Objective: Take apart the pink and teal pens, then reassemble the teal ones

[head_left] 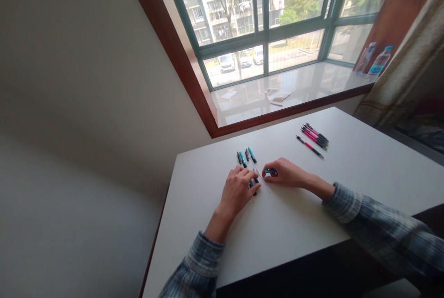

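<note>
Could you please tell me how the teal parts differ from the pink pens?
The teal parts are short, separate pieces, while the pink pens are longer and look assembled.
Some teal parts are partly covered by the left hand; the pink pens lie uncovered, beyond the right hand.
Most pink pens are bunched together, whereas the teal parts are more scattered.
Both groups show black sections and include pieces on the white table.

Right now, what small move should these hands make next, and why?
Perhaps the left hand should pick up the thin pale stick: it lies on the table between both hands, seemingly within easy reach, while the right hand pinches a teal pen piece. Whether the left hand grips anything is unclear.
</note>
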The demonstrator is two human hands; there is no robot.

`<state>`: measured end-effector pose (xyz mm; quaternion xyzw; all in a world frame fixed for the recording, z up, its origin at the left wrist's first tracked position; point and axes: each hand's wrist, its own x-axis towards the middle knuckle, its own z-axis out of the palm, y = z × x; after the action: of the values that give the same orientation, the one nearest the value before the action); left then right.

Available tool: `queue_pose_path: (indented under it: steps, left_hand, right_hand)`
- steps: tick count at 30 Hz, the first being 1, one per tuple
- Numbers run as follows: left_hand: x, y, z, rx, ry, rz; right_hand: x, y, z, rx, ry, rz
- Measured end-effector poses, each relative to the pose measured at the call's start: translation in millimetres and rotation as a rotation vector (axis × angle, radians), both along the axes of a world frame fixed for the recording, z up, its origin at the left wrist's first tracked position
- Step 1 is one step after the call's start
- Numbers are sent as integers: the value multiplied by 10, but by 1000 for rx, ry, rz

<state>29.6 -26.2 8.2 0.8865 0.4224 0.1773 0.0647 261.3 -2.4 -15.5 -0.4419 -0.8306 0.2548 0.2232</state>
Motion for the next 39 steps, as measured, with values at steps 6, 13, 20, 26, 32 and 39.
queue_pose_path:
  steps: [6,13,20,26,32,39]
  left_hand:
    - [10,6,-19,-17,-22,-19]
    - [12,0,-20,-12,-10,-30]
    - [5,4,-40,-3,-14,-40]
    - [17,-14,-13,-7,-27,-33]
    - [22,-24,34,42,-186,14]
    - [-8,-7,3,36,-382,73]
  right_hand:
    - [-27,-21,-9,3,5,0]
    - [-43,-25,-9,8,0,5]
    - [-37,-29,-1,5,10,1]
    - [-48,-22,-17,-34,128,-35]
    - [-34,7,-36,-137,376,-117]
    - [-107,-34,-22,-352,578,172]
